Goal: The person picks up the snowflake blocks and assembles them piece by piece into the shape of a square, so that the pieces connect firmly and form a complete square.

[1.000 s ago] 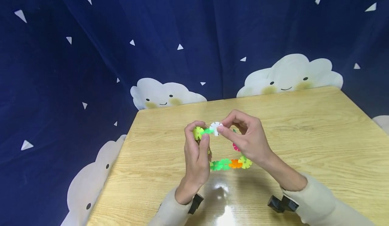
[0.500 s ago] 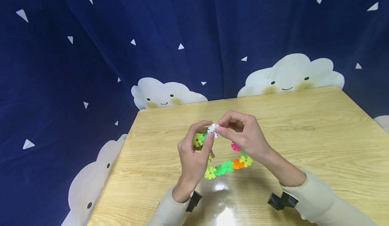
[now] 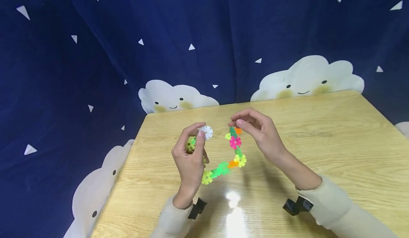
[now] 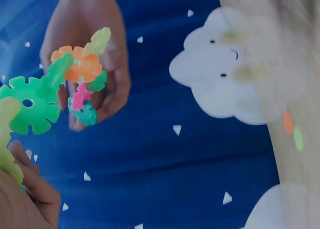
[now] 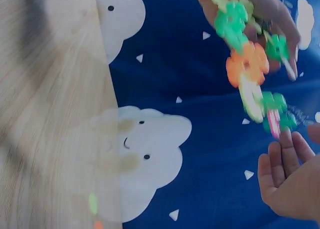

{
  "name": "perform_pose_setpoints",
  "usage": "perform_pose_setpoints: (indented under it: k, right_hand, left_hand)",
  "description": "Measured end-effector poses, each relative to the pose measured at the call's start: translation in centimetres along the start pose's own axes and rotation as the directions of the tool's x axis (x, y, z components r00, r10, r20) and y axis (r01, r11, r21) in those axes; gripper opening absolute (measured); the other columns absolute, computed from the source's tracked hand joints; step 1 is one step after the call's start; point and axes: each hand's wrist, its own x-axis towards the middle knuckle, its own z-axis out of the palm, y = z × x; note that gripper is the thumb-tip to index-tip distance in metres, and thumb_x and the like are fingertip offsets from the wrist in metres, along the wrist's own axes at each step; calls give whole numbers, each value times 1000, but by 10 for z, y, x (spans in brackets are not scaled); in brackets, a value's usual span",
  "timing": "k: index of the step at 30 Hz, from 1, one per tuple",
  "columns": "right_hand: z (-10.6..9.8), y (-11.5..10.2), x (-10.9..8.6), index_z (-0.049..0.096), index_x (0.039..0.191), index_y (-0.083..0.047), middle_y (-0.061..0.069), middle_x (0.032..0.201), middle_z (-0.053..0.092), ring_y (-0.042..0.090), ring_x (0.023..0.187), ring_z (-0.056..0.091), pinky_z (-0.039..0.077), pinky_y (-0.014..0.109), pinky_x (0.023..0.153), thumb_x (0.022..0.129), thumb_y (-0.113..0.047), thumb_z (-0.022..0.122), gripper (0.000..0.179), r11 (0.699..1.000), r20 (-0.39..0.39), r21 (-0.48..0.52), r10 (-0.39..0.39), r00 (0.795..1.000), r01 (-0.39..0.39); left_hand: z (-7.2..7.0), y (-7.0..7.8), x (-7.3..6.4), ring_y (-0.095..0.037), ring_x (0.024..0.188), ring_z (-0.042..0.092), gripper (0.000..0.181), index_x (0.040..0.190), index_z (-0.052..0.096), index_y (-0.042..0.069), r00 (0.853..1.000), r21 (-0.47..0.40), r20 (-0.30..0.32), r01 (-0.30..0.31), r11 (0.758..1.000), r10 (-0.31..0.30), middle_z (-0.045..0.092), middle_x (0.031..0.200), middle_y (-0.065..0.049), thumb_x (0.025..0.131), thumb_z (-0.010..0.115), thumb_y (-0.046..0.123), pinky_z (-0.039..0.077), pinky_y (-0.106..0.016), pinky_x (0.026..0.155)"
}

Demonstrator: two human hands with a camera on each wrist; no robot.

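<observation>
My left hand (image 3: pixel 191 158) holds a chain of notched plastic snowflake discs (image 3: pixel 223 168) above the table. Its thumb and fingers pinch one end by a white disc (image 3: pixel 207 133). Green, yellow-green, orange and pink discs curve down and round to a teal disc (image 3: pixel 233 132) at the other end. Beside that teal end is my right hand (image 3: pixel 266 138), its fingertips right at it in the head view. The right wrist view has the right fingers (image 5: pixel 287 159) mostly straight, thumb apart, just under the chain's pink disc (image 5: pixel 273 123). Part of the chain is hidden behind the left hand.
A loose orange disc (image 4: pixel 288 121) and a loose yellow-green disc (image 4: pixel 298 138) lie on the wooden table (image 3: pixel 319 135). Behind the table hangs a dark blue curtain (image 3: pixel 179 25) with white triangles and clouds.
The right hand has let go of the white disc and moved to the chain's teal end. The left hand has shifted left with the white disc, and the chain has swung left.
</observation>
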Motion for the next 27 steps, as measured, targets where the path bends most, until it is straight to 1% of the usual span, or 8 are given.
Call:
perform_pose_setpoints:
  k: [5,9,13,16,18,21,24,27]
  right_hand:
    - [-8,19,11,66,120,4,13,110,74,21,107,71,55,29,100,107,-15,58,24,999,-25,-33,31,999,-31]
    - [-16,43,24,67,119,-1,14,114,73,23,109,69,53,27,98,107,-15,59,21,983,-41,-148,101,994,-106]
    - [-25,76,34,67,121,-4,16,119,72,29,111,66,53,34,93,105,-10,60,18,926,-39,-309,214,976,-215]
    - [-31,102,39,66,122,-3,19,121,70,33,111,64,53,43,93,104,-5,59,20,876,-18,-407,276,961,-259]
    - [-33,119,41,65,123,0,21,122,68,36,113,63,53,48,96,103,-3,58,21,854,3,-453,290,957,-258]
    - [-34,141,45,63,124,5,25,124,67,41,114,63,52,53,99,102,0,58,24,827,49,-516,287,957,-222]
    - [-34,158,48,62,126,8,29,128,65,45,115,64,53,56,100,99,4,58,28,803,119,-573,280,953,-165]
    - [-34,167,52,62,128,9,30,130,64,47,118,63,52,58,101,94,10,59,34,782,193,-617,259,946,-89]
  left_hand:
    - [-17,-2,6,-14,34,46,15,115,70,3,998,15,-68,14,1000,-13,65,89,-12,103,60,5,39,-26,30]
    - [-26,-2,8,-14,34,45,14,114,67,0,994,5,-105,16,1000,-16,64,93,-13,103,60,5,39,-28,29]
    - [-31,-2,9,-15,34,45,15,116,67,0,991,18,-131,24,1000,-22,64,93,-12,103,60,6,38,-26,29]
    - [-34,-2,8,-15,34,45,17,118,69,3,991,36,-135,30,999,-25,64,93,-10,104,60,6,38,-26,30]
    - [-35,-3,7,-14,34,45,18,118,70,3,991,44,-134,26,999,-20,63,92,-10,104,60,6,38,-26,30]
    - [-35,-3,8,-14,34,45,17,117,70,2,991,40,-133,16,999,-10,63,94,-10,104,59,6,38,-26,30]
    - [-36,-3,9,-14,34,45,17,116,69,1,991,35,-134,9,999,-4,63,94,-10,104,58,5,38,-26,30]
    - [-37,-2,10,-13,34,45,17,116,69,1,991,34,-135,5,999,0,64,94,-10,104,58,5,38,-26,30]
